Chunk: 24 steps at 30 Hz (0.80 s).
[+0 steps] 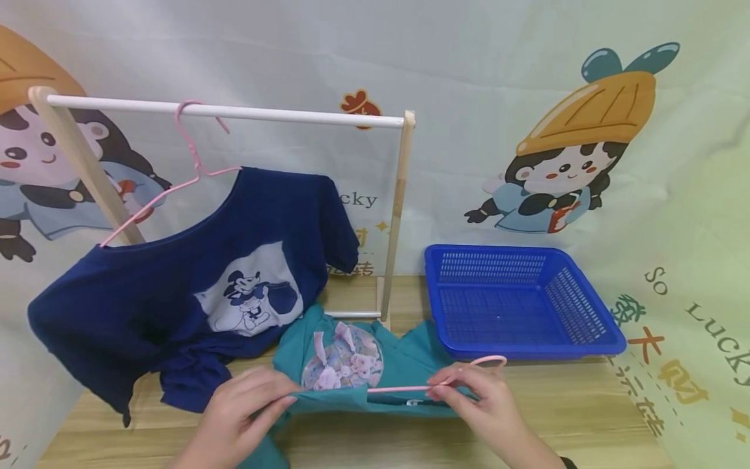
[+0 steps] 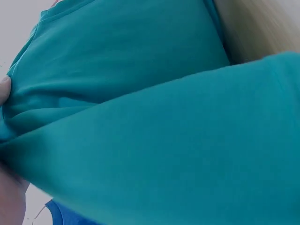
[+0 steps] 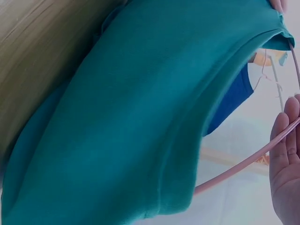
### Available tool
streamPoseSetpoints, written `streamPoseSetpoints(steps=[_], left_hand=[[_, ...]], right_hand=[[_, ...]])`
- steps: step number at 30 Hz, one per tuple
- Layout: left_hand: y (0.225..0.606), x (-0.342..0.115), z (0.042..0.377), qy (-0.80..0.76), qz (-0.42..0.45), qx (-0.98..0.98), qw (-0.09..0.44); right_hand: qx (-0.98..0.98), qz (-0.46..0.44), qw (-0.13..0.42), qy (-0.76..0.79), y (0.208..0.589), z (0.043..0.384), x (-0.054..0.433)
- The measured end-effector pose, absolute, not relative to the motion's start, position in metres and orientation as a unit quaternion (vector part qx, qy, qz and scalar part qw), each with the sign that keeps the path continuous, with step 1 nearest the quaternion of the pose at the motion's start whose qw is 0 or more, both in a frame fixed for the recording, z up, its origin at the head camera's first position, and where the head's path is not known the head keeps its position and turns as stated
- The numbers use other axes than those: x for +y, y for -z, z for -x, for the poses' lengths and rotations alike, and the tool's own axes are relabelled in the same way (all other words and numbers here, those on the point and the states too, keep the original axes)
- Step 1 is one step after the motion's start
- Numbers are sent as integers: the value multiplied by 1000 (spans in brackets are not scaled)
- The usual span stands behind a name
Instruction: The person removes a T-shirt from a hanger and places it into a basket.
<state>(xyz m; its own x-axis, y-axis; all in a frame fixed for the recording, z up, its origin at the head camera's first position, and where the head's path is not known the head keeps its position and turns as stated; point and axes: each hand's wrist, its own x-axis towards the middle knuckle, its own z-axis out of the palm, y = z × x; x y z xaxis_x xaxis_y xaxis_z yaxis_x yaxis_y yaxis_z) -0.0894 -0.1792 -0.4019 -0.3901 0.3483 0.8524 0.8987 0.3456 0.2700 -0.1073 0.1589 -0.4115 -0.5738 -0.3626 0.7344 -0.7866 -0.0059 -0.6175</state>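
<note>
A teal T-shirt [image 1: 410,352] with a round printed patch of pink bows and bears is held up by its neckline, close over the wooden table. My left hand [image 1: 246,404] pinches the shirt near one shoulder, thumb against fingers. Between thumb and fingers of my right hand [image 1: 483,394] is a pink hanger [image 1: 398,389], its hook curving out past the knuckles. One hanger arm runs into the neck opening, its end hidden by cloth. The right wrist view shows the other hanger arm [image 3: 243,164] reaching down behind the collar edge. Teal cloth fills most of the left wrist view.
A small rack [image 1: 263,114] with a white rail and wooden posts stands at the back left. From it hangs a navy T-shirt [image 1: 176,286] with a mouse print, on another pink hanger [image 1: 196,156]. A blue plastic basket [image 1: 527,345] sits at the right.
</note>
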Motion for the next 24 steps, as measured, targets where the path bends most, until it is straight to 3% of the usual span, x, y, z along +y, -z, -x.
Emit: streamPoseSetpoints(steps=[24], left_hand=[[384,-185,84,442,219,-767,410]], right_hand=[[-660,-345,147,-651,412,106,186]])
